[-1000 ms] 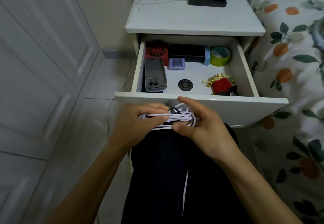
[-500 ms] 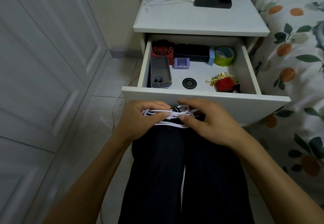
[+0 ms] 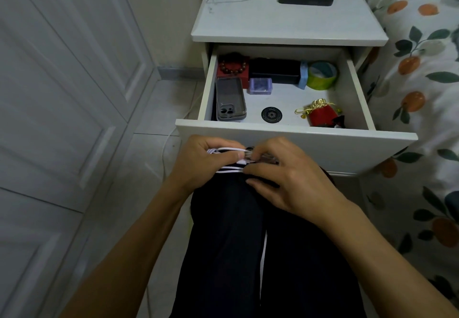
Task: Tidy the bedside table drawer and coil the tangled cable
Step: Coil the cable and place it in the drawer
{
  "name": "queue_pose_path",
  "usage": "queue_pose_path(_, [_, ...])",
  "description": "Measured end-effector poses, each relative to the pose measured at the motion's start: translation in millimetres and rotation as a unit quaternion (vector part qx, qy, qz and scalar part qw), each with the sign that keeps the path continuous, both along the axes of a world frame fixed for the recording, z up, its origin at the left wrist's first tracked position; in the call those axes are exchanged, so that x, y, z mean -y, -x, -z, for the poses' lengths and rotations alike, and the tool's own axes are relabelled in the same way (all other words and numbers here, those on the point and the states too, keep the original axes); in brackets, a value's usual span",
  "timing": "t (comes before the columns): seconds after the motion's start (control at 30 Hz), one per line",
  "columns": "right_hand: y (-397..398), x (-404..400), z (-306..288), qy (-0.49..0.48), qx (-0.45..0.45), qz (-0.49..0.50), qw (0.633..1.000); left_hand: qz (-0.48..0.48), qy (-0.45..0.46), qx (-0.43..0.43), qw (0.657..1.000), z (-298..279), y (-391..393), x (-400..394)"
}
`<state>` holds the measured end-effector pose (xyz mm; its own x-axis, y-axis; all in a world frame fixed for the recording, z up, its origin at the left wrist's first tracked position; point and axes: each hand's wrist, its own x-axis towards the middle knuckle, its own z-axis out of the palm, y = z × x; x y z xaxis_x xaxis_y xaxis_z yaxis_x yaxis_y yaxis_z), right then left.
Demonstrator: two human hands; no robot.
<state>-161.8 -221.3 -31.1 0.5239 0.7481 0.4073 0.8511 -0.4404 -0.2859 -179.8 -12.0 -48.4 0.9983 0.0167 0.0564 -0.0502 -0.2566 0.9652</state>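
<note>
Coiled white cable (image 3: pixel 229 159) gripped betw. both hands, just below drawer (image 3: pixel 295 135) front edge.
Left hand (image 3: pixel 203 162) curled round coil's left end; right hand (image 3: pixel 280 168) pinching its right end, over lap.

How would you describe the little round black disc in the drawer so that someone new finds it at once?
Look into the open drawer of the white bedside table. Near its front edge, between the stacked phone cases and the red pouch, lies the disc: flat, round, black, alone on bare drawer floor.
</note>
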Motion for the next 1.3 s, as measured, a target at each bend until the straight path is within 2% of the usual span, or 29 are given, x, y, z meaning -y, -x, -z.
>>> queue_pose_path(0.17, [1, -12, -7, 0.045, 0.092, -0.036, 0.994, 0.002, 0.02, 0.022, 1.0, 0, 3, 5])
queue_pose_path(0.3, [3, -15, -1, 0.033, 0.159, -0.032, 0.986, 0.007, 0.045, 0.05, 0.998, 0, 5, 7])
queue_pose_path(0.37, [4, -17, 6, 0.01, 0.131, -0.016, 0.991, 0.006, 0.047, 0.061, 0.997, 0, 6, 7])
queue_pose_path(0.43, [4, -17, 7, -0.04, 0.045, 0.011, 0.998, 0.009, 0.042, 0.074, 0.996, 0, 8, 7])
queue_pose_path(0.53, [2, -14, 1, -0.13, -0.093, 0.051, 0.986, 0.014, 0.009, 0.091, 0.996, 1, 8, 3])
queue_pose_path(0.67, [1, -14, 0, -0.155, -0.158, 0.092, 0.971, 0.027, -0.053, 0.13, 0.99, 1, 8, -1])
queue_pose_path(0.83, [2, -14, 3, -0.136, -0.18, 0.104, 0.969, 0.064, -0.181, 0.246, 0.95, 0, 12, 1])
queue_pose_path(0.9, [2, -14, 3, -0.136, -0.182, 0.105, 0.968, 0.07, -0.204, 0.269, 0.939, 0, 15, 0])
queue_pose_path(1.03, [6, -14, 5, -0.133, -0.185, 0.119, 0.966, 0.057, -0.192, 0.271, 0.942, 0, 15, 2])
queue_pose_path(1.3, [12, -13, 8, -0.097, -0.131, 0.102, 0.981, 0.03, -0.142, 0.23, 0.962, 4, 16, 5])
